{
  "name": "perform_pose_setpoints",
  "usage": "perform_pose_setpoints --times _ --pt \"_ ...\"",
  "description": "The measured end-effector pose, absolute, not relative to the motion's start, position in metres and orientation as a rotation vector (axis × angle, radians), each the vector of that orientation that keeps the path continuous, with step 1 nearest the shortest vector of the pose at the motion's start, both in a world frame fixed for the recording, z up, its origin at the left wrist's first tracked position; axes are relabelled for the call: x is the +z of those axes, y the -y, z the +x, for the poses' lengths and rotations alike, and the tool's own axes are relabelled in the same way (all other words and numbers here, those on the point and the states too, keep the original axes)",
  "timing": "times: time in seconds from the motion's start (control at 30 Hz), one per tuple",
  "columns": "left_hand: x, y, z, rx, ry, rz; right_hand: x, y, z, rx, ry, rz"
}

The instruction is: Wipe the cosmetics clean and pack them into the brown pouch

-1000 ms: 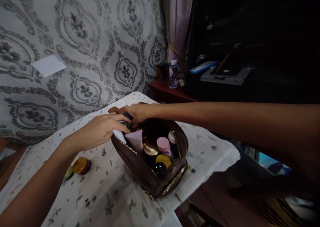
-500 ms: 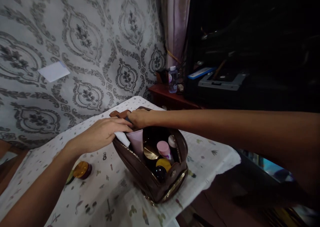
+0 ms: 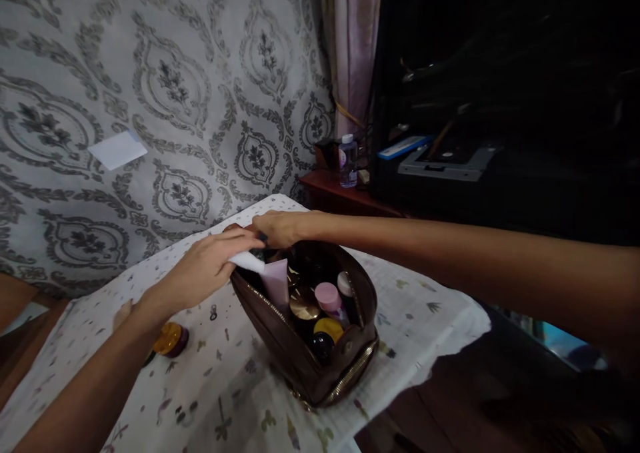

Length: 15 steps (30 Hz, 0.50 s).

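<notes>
A dark brown zip bag (image 3: pixel 270 333) stands open on the cloth-covered table. Inside it are a pale pink tube (image 3: pixel 276 283), a pink-capped bottle (image 3: pixel 328 297), a round gold item (image 3: pixel 304 303), a yellow lid (image 3: pixel 329 328) and a dark round cap (image 3: pixel 323 345). My left hand (image 3: pixel 213 263) is closed at the bag's far left rim, around a white item (image 3: pixel 247 261) beside the tube. My right hand (image 3: pixel 276 229) reaches across to the far end of the bag, its fingers bent down near a small dark item; their tips are hidden.
A yellow-lidded jar (image 3: pixel 171 339) sits left of the bag, partly behind my left forearm. On the red shelf (image 3: pixel 345 190) stands a clear bottle (image 3: pixel 347 161). White patterned cloth (image 3: pixel 225 373) covers the table. A white card (image 3: pixel 118 150) is on the wall.
The white item has shifted slightly up and right with my left hand, and more of it shows. My right hand has moved a little, and more of the bag's inside is visible. The view has shifted slightly.
</notes>
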<state>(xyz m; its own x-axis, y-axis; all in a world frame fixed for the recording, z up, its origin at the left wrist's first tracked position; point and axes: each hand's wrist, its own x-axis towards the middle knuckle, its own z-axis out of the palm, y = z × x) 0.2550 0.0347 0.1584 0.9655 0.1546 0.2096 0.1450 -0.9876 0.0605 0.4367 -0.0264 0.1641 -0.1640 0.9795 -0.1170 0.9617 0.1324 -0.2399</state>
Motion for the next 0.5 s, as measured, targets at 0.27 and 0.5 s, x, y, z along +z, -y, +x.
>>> perform_pose_setpoints --times 0.27,0.5 --pt "0.151 -0.035 0.214 0.992 -0.638 2.705 0.167 0.071 0.438 0.686 2.080 -1.883" --pt "0.115 -0.040 0.164 0.857 -0.891 2.509 0.146 0.089 0.422 0.644 1.991 -1.711"
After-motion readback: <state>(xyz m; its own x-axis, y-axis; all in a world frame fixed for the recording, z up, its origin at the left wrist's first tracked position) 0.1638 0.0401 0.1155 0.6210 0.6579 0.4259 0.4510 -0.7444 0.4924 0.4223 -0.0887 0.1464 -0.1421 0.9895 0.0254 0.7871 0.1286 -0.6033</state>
